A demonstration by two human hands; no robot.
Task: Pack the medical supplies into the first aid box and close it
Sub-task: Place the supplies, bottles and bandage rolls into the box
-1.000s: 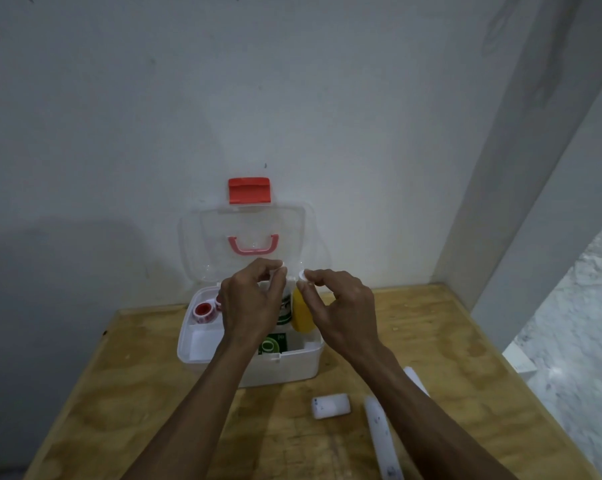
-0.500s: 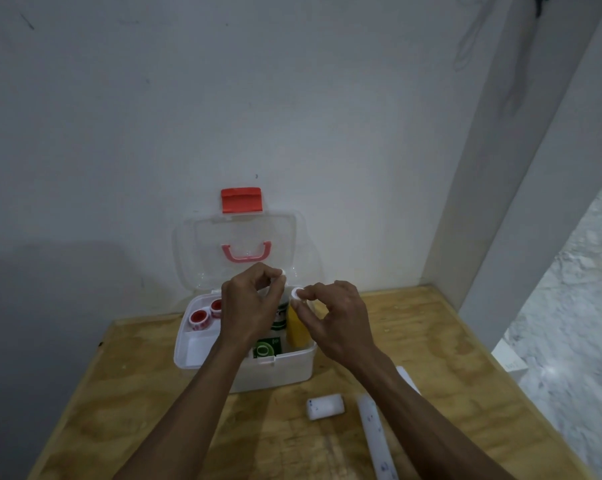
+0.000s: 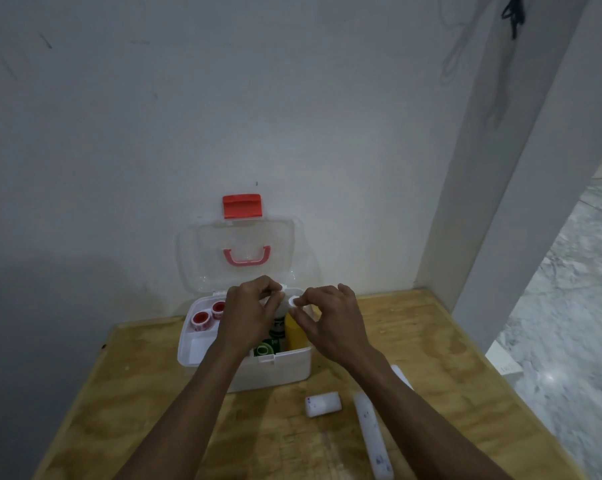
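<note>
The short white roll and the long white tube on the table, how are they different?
The short white roll is stubby, while the long white tube is slim and much longer. The short white roll lies roughly crosswise just in front of the first aid box; the long white tube points toward the person, partly under the right forearm. Both are white, lie flat on the wooden table and are unpacked.

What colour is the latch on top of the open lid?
Red-orange latch, seen clearly in the head view.

Left hand [image 3: 249, 318] and right hand [image 3: 330, 322] raised side by side, fingertips pinched.
</note>
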